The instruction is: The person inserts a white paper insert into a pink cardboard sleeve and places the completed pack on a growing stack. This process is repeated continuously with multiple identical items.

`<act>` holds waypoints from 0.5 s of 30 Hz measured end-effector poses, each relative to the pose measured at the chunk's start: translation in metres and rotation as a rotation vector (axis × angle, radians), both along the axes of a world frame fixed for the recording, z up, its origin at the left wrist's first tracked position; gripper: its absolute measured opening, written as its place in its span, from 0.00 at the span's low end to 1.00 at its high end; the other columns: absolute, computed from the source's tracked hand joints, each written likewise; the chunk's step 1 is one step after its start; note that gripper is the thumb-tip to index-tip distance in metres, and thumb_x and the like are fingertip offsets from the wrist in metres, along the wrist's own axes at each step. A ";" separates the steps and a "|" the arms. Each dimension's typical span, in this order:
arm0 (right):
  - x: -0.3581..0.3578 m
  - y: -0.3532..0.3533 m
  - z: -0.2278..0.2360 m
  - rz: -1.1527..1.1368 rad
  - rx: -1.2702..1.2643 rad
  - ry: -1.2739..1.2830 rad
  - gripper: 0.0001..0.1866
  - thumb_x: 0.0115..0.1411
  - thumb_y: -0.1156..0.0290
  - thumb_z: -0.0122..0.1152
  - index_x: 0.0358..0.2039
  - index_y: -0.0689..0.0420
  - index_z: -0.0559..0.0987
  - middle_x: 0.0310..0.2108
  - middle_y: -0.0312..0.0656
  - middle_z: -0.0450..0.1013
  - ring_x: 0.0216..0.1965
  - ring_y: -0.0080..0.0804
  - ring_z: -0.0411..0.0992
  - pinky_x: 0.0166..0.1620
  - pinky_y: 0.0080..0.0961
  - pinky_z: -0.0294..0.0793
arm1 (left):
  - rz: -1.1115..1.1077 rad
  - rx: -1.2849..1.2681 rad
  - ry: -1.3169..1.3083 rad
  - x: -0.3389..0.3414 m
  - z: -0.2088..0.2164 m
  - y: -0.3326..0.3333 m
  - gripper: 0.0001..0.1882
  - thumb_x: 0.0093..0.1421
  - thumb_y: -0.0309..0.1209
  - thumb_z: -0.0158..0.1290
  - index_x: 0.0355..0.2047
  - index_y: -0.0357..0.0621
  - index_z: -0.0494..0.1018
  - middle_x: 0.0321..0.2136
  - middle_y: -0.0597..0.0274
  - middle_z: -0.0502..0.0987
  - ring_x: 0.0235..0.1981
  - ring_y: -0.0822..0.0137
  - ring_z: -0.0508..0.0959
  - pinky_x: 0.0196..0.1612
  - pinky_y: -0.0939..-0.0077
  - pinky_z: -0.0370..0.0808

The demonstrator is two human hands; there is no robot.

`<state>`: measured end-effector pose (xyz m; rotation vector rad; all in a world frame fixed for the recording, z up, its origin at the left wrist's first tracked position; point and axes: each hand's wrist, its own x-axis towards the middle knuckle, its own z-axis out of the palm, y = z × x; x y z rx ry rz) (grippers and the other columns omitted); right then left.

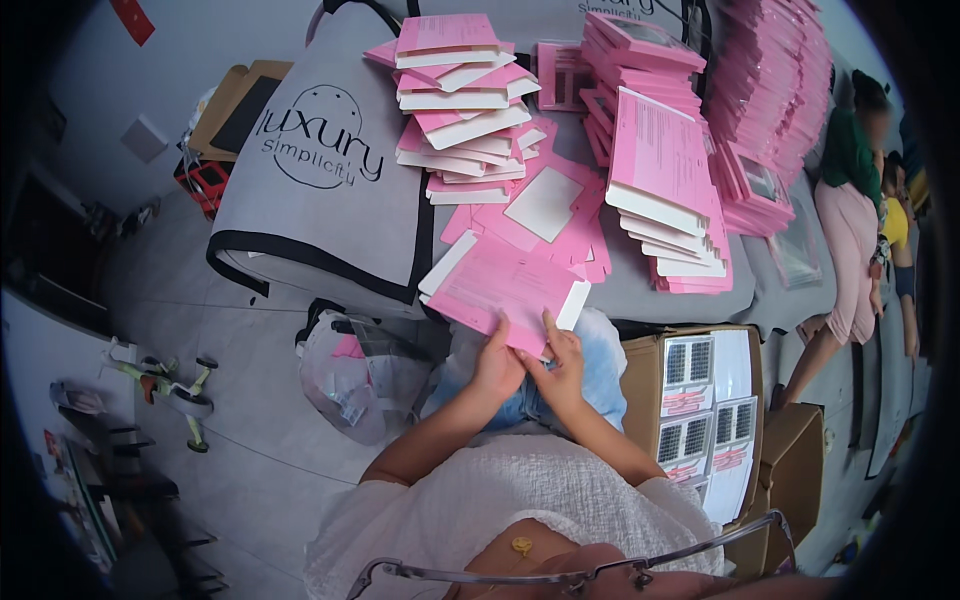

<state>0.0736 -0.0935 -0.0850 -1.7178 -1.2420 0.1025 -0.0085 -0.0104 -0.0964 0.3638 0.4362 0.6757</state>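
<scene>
A pink cardboard carton with white end flaps [500,285] is held between my two hands, above my lap at the near edge of the covered surface. My left hand [497,368] grips its near edge, thumb on top. Just beside it, my right hand [560,372] pinches the near right corner, close to a white flap. Both hands are closed on the carton, and its underside is hidden. Beyond it lie flat pink card pieces [490,222]. A leaning stack of similar cartons [460,98] rises behind on the left, another stack [655,150] on the right.
Pink window packs [770,70] are piled at the far right. An open cardboard box [645,375] of clear-cased packs stands by my right knee. A plastic bag [345,385] sits left of my legs. A small bike [165,390] stands on the floor. Two people [850,210] are at right.
</scene>
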 end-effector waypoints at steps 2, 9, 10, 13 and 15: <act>-0.001 0.000 -0.006 -0.077 -0.012 0.177 0.38 0.48 0.73 0.68 0.60 0.60 0.62 0.32 0.45 0.74 0.39 0.30 0.71 0.46 0.27 0.68 | 0.013 0.112 -0.035 0.000 0.006 -0.003 0.22 0.68 0.40 0.37 0.56 0.39 0.56 0.52 0.55 0.65 0.56 0.61 0.64 0.58 0.62 0.62; -0.008 0.005 0.015 -0.001 0.146 1.012 0.45 0.50 0.73 0.65 0.64 0.61 0.50 0.40 0.52 0.72 0.41 0.32 0.68 0.46 0.26 0.66 | 0.115 0.233 0.034 0.006 0.007 -0.008 0.16 0.65 0.28 0.45 0.52 0.39 0.60 0.47 0.60 0.68 0.47 0.69 0.70 0.52 0.72 0.67; -0.009 0.004 0.024 -0.020 0.148 1.048 0.47 0.48 0.69 0.68 0.64 0.60 0.50 0.40 0.54 0.71 0.43 0.39 0.66 0.48 0.32 0.64 | 0.100 0.233 0.043 0.006 0.009 -0.007 0.15 0.64 0.27 0.45 0.51 0.39 0.61 0.45 0.61 0.69 0.46 0.71 0.71 0.51 0.75 0.68; 0.021 -0.015 0.065 -0.192 -0.260 0.097 0.47 0.45 0.64 0.70 0.62 0.60 0.56 0.44 0.58 0.66 0.47 0.43 0.65 0.49 0.34 0.63 | 0.080 0.526 0.188 -0.001 0.012 0.006 0.16 0.63 0.26 0.47 0.51 0.37 0.62 0.45 0.61 0.70 0.45 0.71 0.72 0.49 0.78 0.68; 0.049 -0.020 0.096 -0.187 -0.089 -0.201 0.46 0.43 0.59 0.70 0.60 0.59 0.59 0.47 0.57 0.64 0.48 0.46 0.64 0.49 0.36 0.63 | -0.074 0.695 0.251 -0.006 0.025 0.013 0.18 0.61 0.26 0.50 0.51 0.37 0.62 0.43 0.59 0.72 0.45 0.71 0.73 0.47 0.78 0.69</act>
